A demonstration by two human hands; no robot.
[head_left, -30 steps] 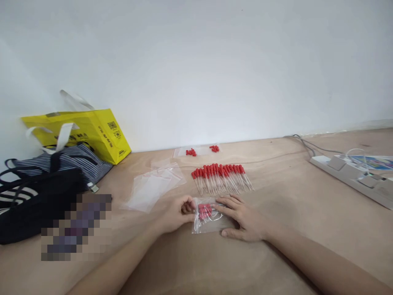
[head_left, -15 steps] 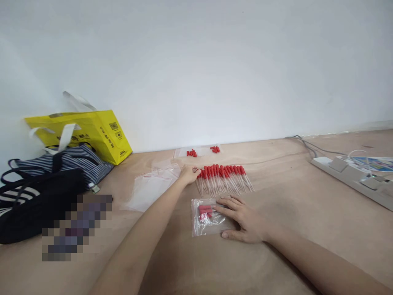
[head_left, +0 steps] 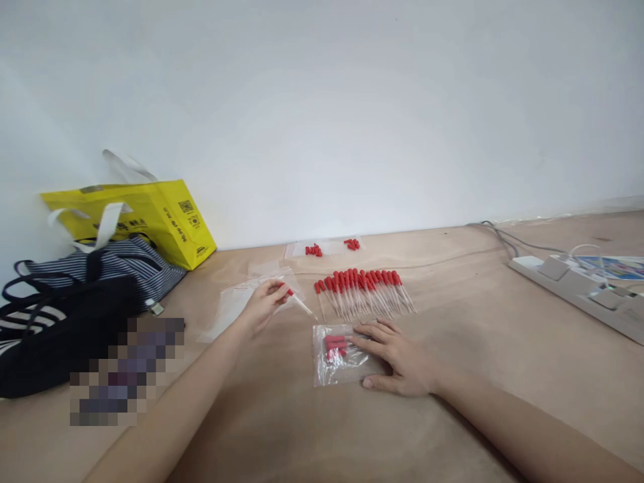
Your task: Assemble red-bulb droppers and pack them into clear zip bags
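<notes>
Pinched by its red bulb, a glass dropper [head_left: 300, 306] is in my left hand [head_left: 265, 302], its pale tube pointing down to the right. Right of that hand lies a row of droppers [head_left: 359, 285] with red rubber bulbs and clear tubes, side by side on the table. My right hand [head_left: 395, 359] rests flat with fingers apart on a clear zip bag [head_left: 322, 369]. Inside this bag are several red-bulbed droppers [head_left: 336, 345]; their tubes are partly hidden under the fingers. Behind my left hand, a stack of clear zip bags [head_left: 226, 312] lies flat.
Near the wall is another clear bag [head_left: 296, 248] with small red bulbs. A yellow bag [head_left: 186, 221], a striped bag [head_left: 125, 268] and a black bag [head_left: 100, 322] stand at the left. On the right lies a white power strip [head_left: 568, 295] with cables.
My left hand has moved left and nearer, away from the row, drawing out one dropper by its bulb. My right hand stays on the zip bag.
</notes>
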